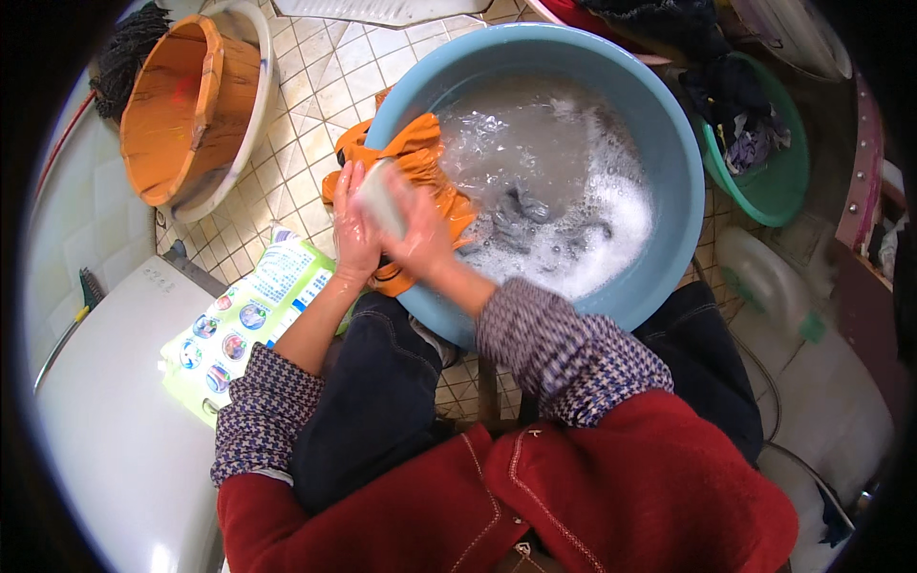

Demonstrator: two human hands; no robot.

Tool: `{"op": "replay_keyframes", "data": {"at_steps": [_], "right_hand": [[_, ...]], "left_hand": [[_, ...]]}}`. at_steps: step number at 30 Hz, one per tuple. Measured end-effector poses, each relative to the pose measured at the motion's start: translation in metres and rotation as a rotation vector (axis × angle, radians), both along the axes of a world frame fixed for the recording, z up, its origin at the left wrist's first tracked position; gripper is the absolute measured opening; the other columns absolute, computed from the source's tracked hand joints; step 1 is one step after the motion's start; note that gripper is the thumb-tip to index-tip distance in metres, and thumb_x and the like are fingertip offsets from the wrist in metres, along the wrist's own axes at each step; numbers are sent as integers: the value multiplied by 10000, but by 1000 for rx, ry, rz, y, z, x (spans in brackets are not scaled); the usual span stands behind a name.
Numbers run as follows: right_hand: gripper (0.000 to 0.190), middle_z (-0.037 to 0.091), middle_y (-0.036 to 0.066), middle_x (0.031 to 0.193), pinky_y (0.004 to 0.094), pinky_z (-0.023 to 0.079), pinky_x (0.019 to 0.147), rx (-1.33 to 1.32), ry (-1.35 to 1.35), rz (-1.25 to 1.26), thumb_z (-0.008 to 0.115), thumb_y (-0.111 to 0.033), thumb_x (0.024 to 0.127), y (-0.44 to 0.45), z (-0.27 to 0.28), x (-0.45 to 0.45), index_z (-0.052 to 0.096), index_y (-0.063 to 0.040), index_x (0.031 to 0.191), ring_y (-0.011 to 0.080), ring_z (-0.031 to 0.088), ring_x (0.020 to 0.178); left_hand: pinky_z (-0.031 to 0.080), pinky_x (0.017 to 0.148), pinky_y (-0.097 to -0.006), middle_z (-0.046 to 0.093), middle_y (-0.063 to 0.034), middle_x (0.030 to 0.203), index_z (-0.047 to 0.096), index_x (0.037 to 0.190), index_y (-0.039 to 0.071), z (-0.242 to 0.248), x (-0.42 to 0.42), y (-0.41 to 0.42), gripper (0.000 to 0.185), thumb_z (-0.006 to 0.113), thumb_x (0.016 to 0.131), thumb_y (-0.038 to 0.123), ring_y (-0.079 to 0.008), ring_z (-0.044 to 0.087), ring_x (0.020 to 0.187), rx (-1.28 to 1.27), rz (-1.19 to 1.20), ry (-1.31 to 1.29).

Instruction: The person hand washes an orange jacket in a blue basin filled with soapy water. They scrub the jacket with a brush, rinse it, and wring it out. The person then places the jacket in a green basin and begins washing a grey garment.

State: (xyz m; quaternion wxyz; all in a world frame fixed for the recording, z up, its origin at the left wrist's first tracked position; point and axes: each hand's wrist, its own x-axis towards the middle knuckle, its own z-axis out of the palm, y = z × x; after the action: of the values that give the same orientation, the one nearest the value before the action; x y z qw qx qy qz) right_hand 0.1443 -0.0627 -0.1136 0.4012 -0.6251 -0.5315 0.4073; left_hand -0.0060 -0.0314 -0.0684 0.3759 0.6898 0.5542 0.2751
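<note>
A large blue plastic basin [677, 179] holds cloudy, sudsy water with a dark grey cloth [530, 215] partly under it. Over its left rim hangs a wet orange garment [423, 150]. My right hand [419, 222], blurred, grips a pale, rounded block [382, 199] that looks like a bar of soap or a brush; which one I cannot tell. My left hand [354, 229] lies against the orange garment at the rim, its fingers stretched out beside the block. Whether its palm presses on cloth is hidden.
A green and white detergent bag [247, 315] lies left of my knee on a white surface [129, 401]. An orange wooden-look tub [161, 114] rests in a pale basin [251, 154] at upper left. Right of the blue basin, a green basin [777, 186] holds dark clothes [723, 93].
</note>
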Motion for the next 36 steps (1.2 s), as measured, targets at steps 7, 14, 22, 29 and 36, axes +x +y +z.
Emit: {"op": "replay_keyframes", "data": {"at_steps": [7, 14, 22, 29, 36], "right_hand": [[749, 543, 243, 1058, 454, 474, 798, -365, -96, -219, 634, -458, 800, 15, 46, 18, 378, -140, 1428, 394, 581, 937], [683, 537, 189, 1021, 467, 481, 765, -197, -421, -101, 615, -366, 786, 1, -19, 22, 381, -299, 1424, 353, 580, 926], [738, 533, 212, 1021, 513, 394, 852, -290, -837, -596, 751, -367, 707, -11, -96, 131, 456, -172, 1354, 360, 542, 944], [758, 560, 168, 980, 390, 447, 879, 234, 70, 24, 701, -298, 740, -8, 23, -12, 407, -119, 1416, 342, 579, 933], [709, 617, 206, 1038, 439, 495, 815, -472, -93, -154, 596, -351, 803, 10, 13, 34, 336, -195, 1444, 368, 621, 918]], "left_hand": [[269, 1099, -405, 325, -205, 1450, 360, 1407, -5, -4, 1, 0, 463, 389, 958, 102, -348, 331, 1340, 64, -9, -21], [276, 1093, -408, 344, -215, 1432, 383, 1403, 19, 3, 3, 2, 461, 400, 944, 67, -357, 344, 1327, 193, -90, 255], [261, 1100, -408, 333, -210, 1440, 371, 1404, 3, 6, 2, 1, 457, 377, 956, 92, -353, 335, 1330, 181, -86, 237], [257, 1103, -403, 335, -209, 1442, 358, 1409, -3, -7, -1, 0, 459, 353, 964, 108, -350, 332, 1334, -143, 93, -302], [224, 1117, -403, 330, -207, 1450, 357, 1407, -13, -2, -2, 0, 466, 353, 953, 94, -352, 320, 1342, 181, -109, 251]]}}
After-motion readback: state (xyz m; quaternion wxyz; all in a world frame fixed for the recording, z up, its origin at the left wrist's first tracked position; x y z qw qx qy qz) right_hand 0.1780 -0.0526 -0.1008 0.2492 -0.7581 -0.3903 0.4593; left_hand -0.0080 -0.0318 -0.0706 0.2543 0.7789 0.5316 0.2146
